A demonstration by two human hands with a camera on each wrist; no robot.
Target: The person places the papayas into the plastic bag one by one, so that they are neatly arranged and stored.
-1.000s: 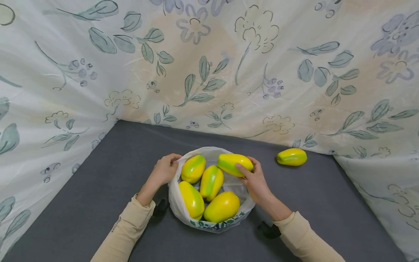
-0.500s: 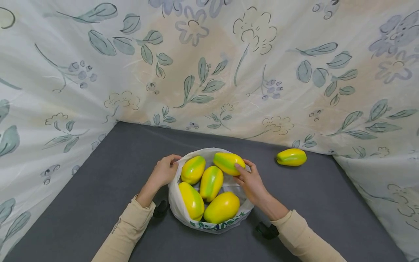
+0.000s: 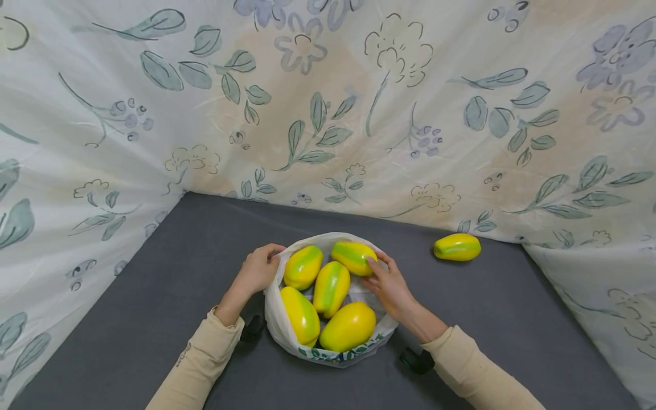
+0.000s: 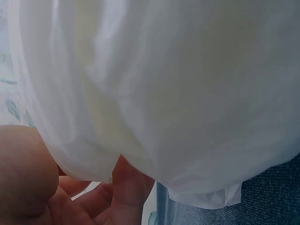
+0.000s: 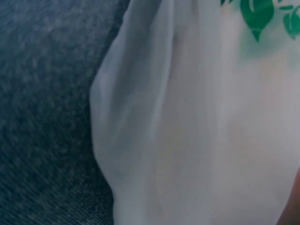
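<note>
A white plastic bag (image 3: pixel 275 310) with green print stands open on the dark tabletop, with several yellow papayas with green streaks inside. My left hand (image 3: pixel 255 270) pinches the bag's left rim; in the left wrist view its thumb and fingers (image 4: pixel 129 185) are at the bag's edge. At the bag's back right, my right hand (image 3: pixel 392 289) grips a papaya (image 3: pixel 352 257), thumb on top. The fingers beneath that papaya are mostly hidden. The right wrist view is mostly the bag's outer wall (image 5: pixel 197 131), with a sliver of skin at the lower right edge.
Another papaya (image 3: pixel 457 247) lies on the dark tabletop (image 3: pixel 492 319) at the back right. Floral cloth (image 3: pixel 328 125) hangs behind and along both sides. A black wrist device (image 3: pixel 417 360) sits under the right forearm, and another under the left.
My right hand has carried its papaya leftward, from over the bag's right rim to a spot inside the bag's back right. The left hand has stayed at the rim.
</note>
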